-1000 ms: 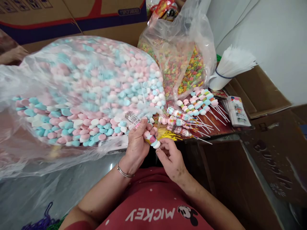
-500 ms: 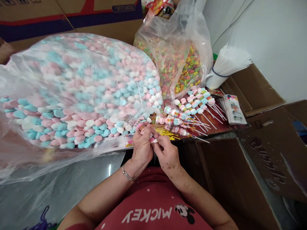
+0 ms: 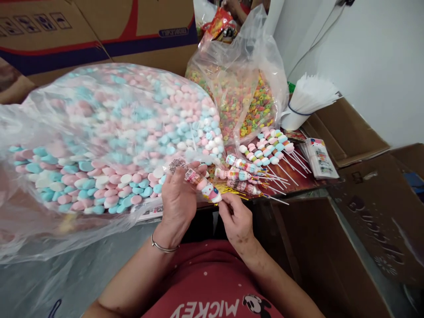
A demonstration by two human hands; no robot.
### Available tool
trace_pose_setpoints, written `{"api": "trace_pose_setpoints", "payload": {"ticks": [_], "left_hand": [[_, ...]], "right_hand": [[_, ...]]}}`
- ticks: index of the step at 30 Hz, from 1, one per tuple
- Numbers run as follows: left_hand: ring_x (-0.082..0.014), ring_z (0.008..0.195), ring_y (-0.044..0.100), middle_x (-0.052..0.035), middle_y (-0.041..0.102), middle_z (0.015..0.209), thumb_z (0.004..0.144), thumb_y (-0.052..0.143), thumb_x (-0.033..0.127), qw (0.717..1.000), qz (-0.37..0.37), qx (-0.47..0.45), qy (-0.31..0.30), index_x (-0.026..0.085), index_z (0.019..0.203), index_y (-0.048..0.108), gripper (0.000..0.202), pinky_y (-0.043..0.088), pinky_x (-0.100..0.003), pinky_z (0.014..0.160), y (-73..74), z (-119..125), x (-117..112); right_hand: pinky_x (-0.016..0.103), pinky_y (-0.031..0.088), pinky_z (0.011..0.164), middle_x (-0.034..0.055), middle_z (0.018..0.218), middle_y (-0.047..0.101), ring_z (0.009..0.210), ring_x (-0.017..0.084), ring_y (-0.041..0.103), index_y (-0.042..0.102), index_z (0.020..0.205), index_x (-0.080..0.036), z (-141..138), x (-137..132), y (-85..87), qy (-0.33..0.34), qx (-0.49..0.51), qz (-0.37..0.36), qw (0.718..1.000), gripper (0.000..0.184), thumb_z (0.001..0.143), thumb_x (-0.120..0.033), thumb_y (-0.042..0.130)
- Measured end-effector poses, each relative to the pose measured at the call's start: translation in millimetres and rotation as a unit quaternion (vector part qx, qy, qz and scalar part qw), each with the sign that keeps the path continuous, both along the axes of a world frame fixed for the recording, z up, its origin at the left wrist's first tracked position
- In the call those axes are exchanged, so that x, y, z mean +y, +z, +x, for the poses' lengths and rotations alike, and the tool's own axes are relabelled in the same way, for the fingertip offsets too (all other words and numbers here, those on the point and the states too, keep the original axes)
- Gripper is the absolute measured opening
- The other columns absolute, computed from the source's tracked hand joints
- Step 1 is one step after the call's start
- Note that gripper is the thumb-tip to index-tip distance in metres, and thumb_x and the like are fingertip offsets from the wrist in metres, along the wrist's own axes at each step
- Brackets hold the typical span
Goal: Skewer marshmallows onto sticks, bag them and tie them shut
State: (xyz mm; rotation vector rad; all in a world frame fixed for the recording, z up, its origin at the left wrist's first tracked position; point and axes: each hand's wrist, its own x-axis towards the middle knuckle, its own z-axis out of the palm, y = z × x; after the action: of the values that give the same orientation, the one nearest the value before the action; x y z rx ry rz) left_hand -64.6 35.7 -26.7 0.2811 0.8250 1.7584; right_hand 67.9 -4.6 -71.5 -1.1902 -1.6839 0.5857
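Note:
A marshmallow skewer in a printed clear wrapper [image 3: 208,189] slants across the middle of the view. My right hand [image 3: 237,217] pinches its lower end, where the wrapper gathers. On the other side, my left hand [image 3: 178,201] is open, palm turned inward, its fingers stretched behind the wrapped candy. Whether those fingers touch the wrapper I cannot tell. Several wrapped marshmallow skewers [image 3: 241,173] lie just right of my hands with their white sticks pointing right. Gold twist ties [image 3: 233,190] are spread in front of them. Beyond lie several unwrapped marshmallow skewers [image 3: 270,145].
A big clear bag of pink, blue and white marshmallows [image 3: 109,132] fills the left. Behind is a bag of coloured candy rings [image 3: 258,104]. White sticks [image 3: 314,95] stand in a white container; printed wrappers [image 3: 319,158] lie at the right, near cardboard boxes [image 3: 367,212].
My left hand has let go of the wrapped skewer and opened, shifting left. My right hand still pinches the lower end. The view has tilted slightly.

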Motion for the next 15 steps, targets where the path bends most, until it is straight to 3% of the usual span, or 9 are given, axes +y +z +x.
{"api": "trace_pose_setpoints", "payload": {"ticks": [5, 11, 15], "left_hand": [[-0.0107, 0.05, 0.059, 0.0033, 0.061, 0.058, 0.064, 0.085, 0.033, 0.999, -0.039, -0.015, -0.023, 0.014, 0.068, 0.059, 0.032, 0.053, -0.026, 0.055, -5.5, 4.8, 8.3], [-0.0061, 0.046, 0.049, 0.0065, 0.051, 0.055, 0.066, 0.086, 0.031, 0.998, -0.021, -0.046, -0.041, 0.015, 0.064, 0.054, 0.035, 0.046, -0.021, 0.047, -9.9, 12.5, 10.7], [-0.0049, 0.045, 0.044, 0.0074, 0.049, 0.055, 0.06, 0.09, 0.031, 0.995, -0.019, -0.072, -0.06, 0.015, 0.065, 0.053, 0.041, 0.041, -0.019, 0.042, -11.2, 15.5, 9.4]], "right_hand": [[0.024, 0.053, 0.071, 0.0043, 0.079, 0.067, 0.071, 0.013, 0.063, 0.069, 0.1, -0.02, -3.4, 0.5, 1.5, 0.006, -0.096, 0.06, 0.994, 0.025, 0.094, -0.017, 0.045], [0.024, 0.054, 0.074, 0.0068, 0.085, 0.068, 0.077, 0.014, 0.066, 0.072, 0.107, -0.021, -4.1, 0.1, -4.3, 0.001, -0.131, 0.082, 0.988, 0.032, 0.095, -0.016, 0.043], [0.022, 0.051, 0.068, 0.0056, 0.076, 0.066, 0.069, 0.013, 0.062, 0.072, 0.098, -0.019, -5.7, 1.9, -1.4, -0.003, -0.173, 0.09, 0.981, 0.03, 0.095, -0.016, 0.043]]}}
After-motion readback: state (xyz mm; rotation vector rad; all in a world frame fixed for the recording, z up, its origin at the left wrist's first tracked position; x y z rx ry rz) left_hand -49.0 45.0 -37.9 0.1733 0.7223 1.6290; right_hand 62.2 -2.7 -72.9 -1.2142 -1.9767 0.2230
